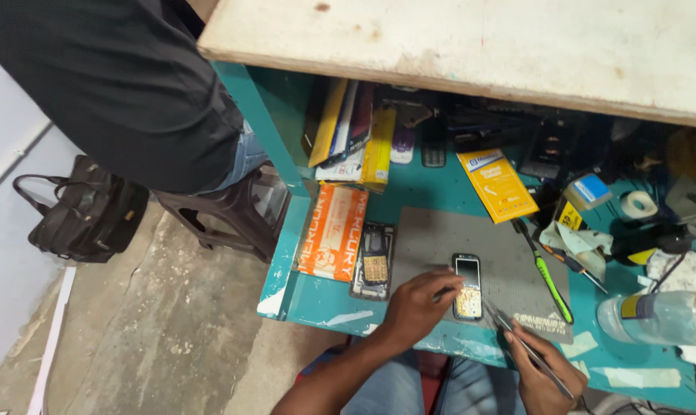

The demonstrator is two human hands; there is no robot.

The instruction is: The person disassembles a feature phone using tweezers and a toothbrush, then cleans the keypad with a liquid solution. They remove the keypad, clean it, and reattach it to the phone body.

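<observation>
two flat packs, orange pack [333,231] and yellow pack [497,184], flank the grey mat [429,238].

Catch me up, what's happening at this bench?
A person steadies a small keypad phone on a grey mat with the left hand. The right hand holds metal tweezers aimed at the phone's lower end. An opened phone frame and a green-handled screwdriver lie alongside. Another person sits on a stool nearby.

Two bare forearms reach up from the bottom edge. The left hand [415,306], at lower centre, rests knuckles up with fingers curled forward. The right hand [544,373], lower right, pinches closed.
</observation>
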